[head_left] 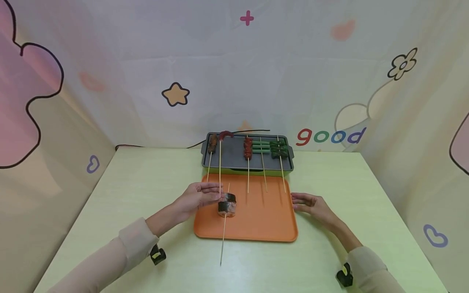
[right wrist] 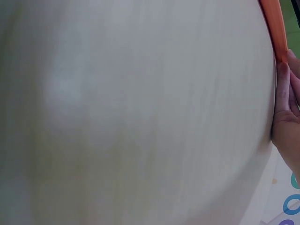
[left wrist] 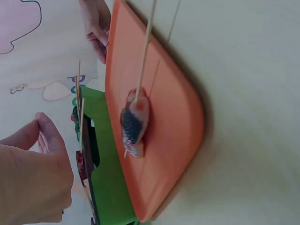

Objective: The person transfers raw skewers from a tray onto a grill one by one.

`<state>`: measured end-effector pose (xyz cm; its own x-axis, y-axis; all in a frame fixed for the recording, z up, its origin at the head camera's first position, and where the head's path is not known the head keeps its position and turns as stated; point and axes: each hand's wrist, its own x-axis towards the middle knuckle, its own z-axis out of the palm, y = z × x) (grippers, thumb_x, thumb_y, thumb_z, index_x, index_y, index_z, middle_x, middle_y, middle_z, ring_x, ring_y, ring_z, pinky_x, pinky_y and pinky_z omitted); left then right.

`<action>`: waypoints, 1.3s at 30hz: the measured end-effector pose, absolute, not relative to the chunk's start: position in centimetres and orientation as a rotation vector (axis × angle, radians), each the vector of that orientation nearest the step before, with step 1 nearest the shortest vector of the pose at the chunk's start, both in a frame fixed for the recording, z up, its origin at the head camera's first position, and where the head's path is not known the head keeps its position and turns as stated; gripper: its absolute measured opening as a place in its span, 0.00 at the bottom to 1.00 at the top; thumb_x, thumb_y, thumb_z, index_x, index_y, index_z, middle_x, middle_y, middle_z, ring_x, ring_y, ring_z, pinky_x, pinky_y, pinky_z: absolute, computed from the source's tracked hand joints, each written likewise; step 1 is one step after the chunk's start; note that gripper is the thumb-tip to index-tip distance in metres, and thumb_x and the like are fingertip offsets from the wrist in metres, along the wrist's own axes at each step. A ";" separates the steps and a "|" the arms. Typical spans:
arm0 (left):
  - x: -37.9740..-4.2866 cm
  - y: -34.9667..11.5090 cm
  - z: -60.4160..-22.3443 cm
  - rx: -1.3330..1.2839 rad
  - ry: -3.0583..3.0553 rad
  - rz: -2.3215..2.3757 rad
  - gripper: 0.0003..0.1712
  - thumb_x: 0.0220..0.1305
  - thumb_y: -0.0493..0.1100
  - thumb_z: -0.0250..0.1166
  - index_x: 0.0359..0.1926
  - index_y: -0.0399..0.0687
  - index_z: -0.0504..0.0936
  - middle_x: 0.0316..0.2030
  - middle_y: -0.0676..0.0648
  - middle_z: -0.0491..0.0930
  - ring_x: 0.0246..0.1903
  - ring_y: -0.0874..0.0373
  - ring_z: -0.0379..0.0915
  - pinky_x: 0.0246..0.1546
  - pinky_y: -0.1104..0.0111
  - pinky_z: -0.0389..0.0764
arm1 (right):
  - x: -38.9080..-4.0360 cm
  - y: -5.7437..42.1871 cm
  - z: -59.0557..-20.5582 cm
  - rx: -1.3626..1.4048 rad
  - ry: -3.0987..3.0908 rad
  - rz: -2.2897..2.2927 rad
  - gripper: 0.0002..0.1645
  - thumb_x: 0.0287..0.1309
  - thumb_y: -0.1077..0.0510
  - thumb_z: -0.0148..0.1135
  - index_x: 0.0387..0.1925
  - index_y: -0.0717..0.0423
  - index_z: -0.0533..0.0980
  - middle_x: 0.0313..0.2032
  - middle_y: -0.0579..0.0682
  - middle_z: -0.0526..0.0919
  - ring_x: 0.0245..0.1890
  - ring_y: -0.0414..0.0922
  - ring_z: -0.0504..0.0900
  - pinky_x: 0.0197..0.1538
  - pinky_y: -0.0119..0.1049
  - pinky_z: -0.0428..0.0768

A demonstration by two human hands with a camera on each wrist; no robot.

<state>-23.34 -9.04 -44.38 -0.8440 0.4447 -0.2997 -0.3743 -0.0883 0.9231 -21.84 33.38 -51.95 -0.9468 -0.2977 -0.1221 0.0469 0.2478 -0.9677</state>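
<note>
My left hand (head_left: 199, 197) pinches the stick of a skewer with a curled dark red piece (head_left: 226, 134) at its top, which overlaps the grill in the head view. Right below those fingers, a skewer with seaweed-wrapped pieces (head_left: 227, 205) lies on the orange tray (head_left: 260, 224), its stick reaching past the front edge. In the left wrist view, the left hand (left wrist: 40, 173) is beside the grill, thumb and finger together. At the tray's right edge, my right hand (head_left: 311, 205) holds the rim between thumb and fingers; the right wrist view shows this hand (right wrist: 286, 112) at the orange edge.
Behind the tray stands a grill (head_left: 234, 156) with a dark plate and green base. On it lie a brown skewer (head_left: 212, 143), a red meat skewer (head_left: 248, 148), a green bean skewer (head_left: 261, 146) and a leafy green skewer (head_left: 279, 149). A curtain (head_left: 220, 61) hangs behind the table.
</note>
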 end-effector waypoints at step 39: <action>-26.1 -8.5 -42.7 -0.026 1.891 1.923 0.26 0.71 0.24 0.56 0.68 0.23 0.68 0.61 0.27 0.78 0.42 0.61 0.87 0.65 0.53 0.77 | -21.8 33.2 -51.7 -0.205 2.260 -1.726 0.34 0.67 0.63 0.65 0.69 0.75 0.67 0.66 0.74 0.71 0.49 0.28 0.85 0.54 0.22 0.83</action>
